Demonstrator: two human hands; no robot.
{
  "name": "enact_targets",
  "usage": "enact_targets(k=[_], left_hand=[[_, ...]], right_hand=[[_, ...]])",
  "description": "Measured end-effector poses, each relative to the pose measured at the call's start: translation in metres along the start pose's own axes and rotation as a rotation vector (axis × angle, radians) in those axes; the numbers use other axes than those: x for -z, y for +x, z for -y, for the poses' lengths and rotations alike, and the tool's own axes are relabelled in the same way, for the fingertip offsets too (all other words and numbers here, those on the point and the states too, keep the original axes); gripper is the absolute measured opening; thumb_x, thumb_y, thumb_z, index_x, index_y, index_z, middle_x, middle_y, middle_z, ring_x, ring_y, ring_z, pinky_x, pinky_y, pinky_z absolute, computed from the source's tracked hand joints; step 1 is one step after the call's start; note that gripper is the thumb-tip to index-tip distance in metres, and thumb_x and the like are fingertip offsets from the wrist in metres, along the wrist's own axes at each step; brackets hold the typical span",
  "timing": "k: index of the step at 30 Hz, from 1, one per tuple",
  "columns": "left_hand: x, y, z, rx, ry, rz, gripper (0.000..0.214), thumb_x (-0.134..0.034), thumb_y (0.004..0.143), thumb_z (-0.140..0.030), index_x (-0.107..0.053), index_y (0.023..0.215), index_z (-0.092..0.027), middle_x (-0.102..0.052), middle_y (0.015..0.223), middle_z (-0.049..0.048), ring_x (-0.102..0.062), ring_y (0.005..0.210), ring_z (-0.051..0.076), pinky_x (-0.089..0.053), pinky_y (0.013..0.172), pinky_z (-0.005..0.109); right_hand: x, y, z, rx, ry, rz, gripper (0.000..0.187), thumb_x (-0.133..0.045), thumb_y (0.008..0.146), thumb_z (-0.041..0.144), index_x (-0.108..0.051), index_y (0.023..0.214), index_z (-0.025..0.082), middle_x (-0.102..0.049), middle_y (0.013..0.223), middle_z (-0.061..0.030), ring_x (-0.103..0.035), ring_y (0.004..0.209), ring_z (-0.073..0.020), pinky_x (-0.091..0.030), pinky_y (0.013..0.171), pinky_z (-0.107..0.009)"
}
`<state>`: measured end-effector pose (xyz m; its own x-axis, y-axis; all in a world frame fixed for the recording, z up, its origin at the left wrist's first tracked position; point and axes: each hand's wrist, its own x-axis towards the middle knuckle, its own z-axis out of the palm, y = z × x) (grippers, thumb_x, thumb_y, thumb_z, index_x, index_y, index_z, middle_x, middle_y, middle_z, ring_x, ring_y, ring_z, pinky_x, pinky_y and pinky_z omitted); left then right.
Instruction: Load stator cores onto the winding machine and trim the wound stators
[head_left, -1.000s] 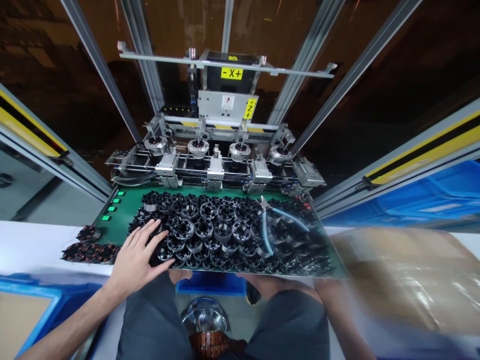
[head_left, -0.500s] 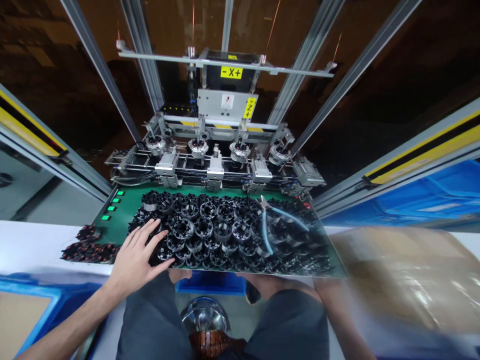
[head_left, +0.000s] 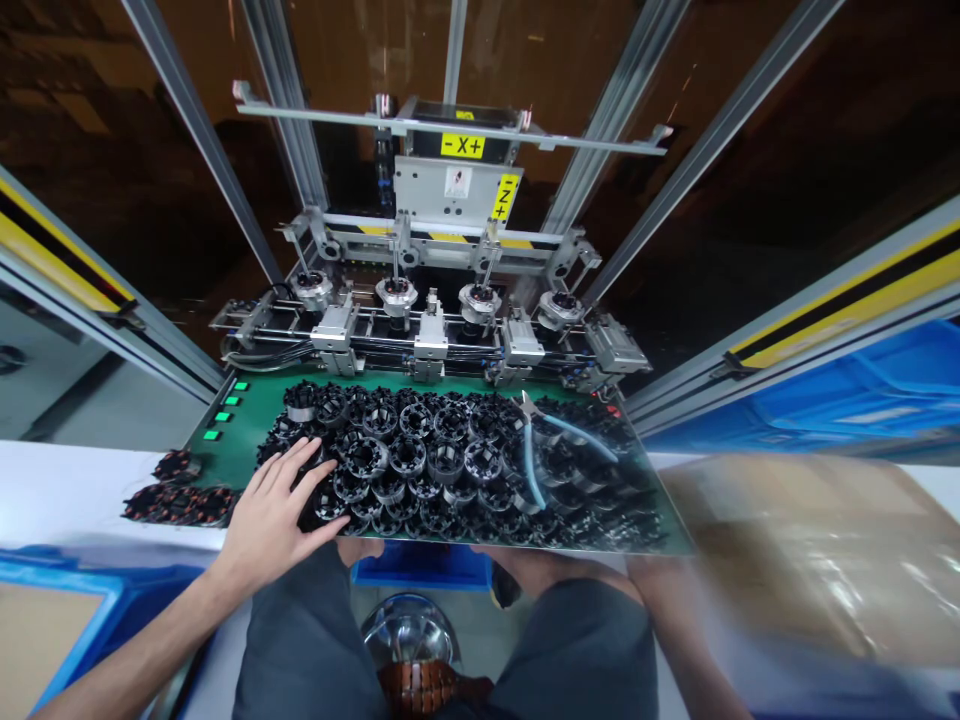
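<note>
I have stator cores (head_left: 409, 455) massed across the surface (head_left: 244, 425), with diagonal cutters (head_left: 530, 455) lying on top of them, right of centre. The left hand (head_left: 274, 520) rests at the cores' near left. Further left, wound stators (head_left: 180, 505) cluster at the surface's edge. Along the far side I see the winding machine (head_left: 431, 335); a carton (head_left: 817, 560) sits right, a bin (head_left: 112, 592) near left.

dark top, blur and glare lower right

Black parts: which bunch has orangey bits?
The small bunch, to the left of the left hand. Coppery orange shows among its black pieces; the big heap looks black and silvery.
</note>
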<state>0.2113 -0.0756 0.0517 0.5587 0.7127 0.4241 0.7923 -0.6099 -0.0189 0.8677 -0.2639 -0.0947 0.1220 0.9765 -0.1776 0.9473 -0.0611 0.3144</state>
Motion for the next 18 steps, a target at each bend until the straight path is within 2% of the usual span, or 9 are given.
enact_targets(k=[7, 12, 18], left_hand=[[0.0005, 0.0004, -0.0001, 0.004, -0.012, -0.001, 0.061, -0.070, 0.101, -0.059, -0.064, 0.147, -0.020, -0.056, 0.169, 0.0233, -0.053, 0.158, 0.044, -0.046, 0.126, 0.063], [0.0005, -0.0001, -0.0003, 0.011, -0.018, 0.005, 0.061, -0.071, 0.101, -0.058, -0.064, 0.148, -0.020, -0.056, 0.169, 0.0226, -0.052, 0.159, 0.043, -0.045, 0.128, 0.062], [0.0003, -0.0003, -0.0001, 0.027, -0.047, 0.008, 0.060, -0.074, 0.099, -0.059, -0.066, 0.146, -0.021, -0.056, 0.170, 0.0204, -0.051, 0.160, 0.042, -0.043, 0.129, 0.060]], right_hand=[[0.0065, 0.0019, 0.0026, 0.021, 0.010, 0.008, 0.015, -0.069, 0.091, 0.014, -0.083, 0.097, 0.018, -0.079, 0.091, -0.0146, -0.066, 0.086, -0.0269, -0.043, 0.094, -0.041], [0.0079, 0.0038, 0.0048, -0.024, 0.005, -0.018, 0.015, -0.071, 0.089, 0.013, -0.082, 0.096, 0.019, -0.076, 0.083, -0.0126, -0.064, 0.082, -0.0266, -0.043, 0.094, -0.042], [0.0065, 0.0035, 0.0048, -0.056, 0.020, 0.003, 0.019, -0.064, 0.096, 0.015, -0.083, 0.096, 0.019, -0.081, 0.095, -0.0149, -0.067, 0.086, -0.0264, -0.043, 0.090, -0.039]])
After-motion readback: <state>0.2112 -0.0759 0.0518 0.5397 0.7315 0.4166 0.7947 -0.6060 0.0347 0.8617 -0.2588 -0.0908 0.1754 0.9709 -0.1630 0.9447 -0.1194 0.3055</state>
